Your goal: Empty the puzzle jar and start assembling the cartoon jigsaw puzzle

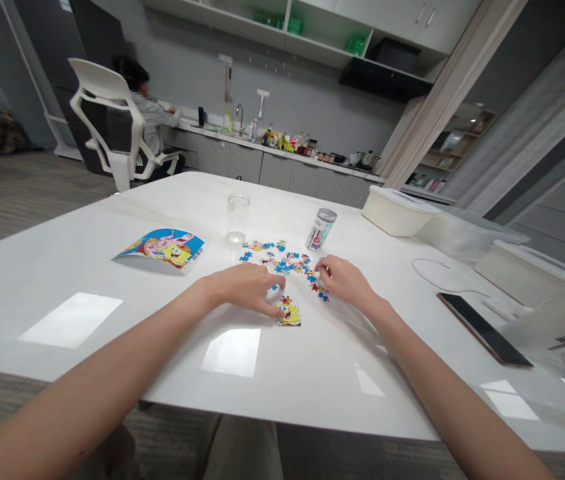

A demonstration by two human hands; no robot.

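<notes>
Loose jigsaw pieces [285, 264] in blue, red and pink lie scattered on the white table [152, 340]. Nearer the front, a few joined pieces [289, 315] show part of a yellow face. My left hand [249, 288] has its thumb and index finger apart, the thumb tip at the left edge of the joined pieces. On the right, my right hand [341, 279] has its fingers curled together beside the scattered pieces; whatever may be between its fingertips is too small to make out. A curled picture sheet [165, 249] with a yellow cartoon figure lies at the left.
Behind the pieces stand a clear jar [237, 219] and a printed can [321, 230]. To the right are white boxes [397, 212], a cable and a dark phone [482, 328]. A person [155, 120] sits near a white chair [112, 113] at the back left.
</notes>
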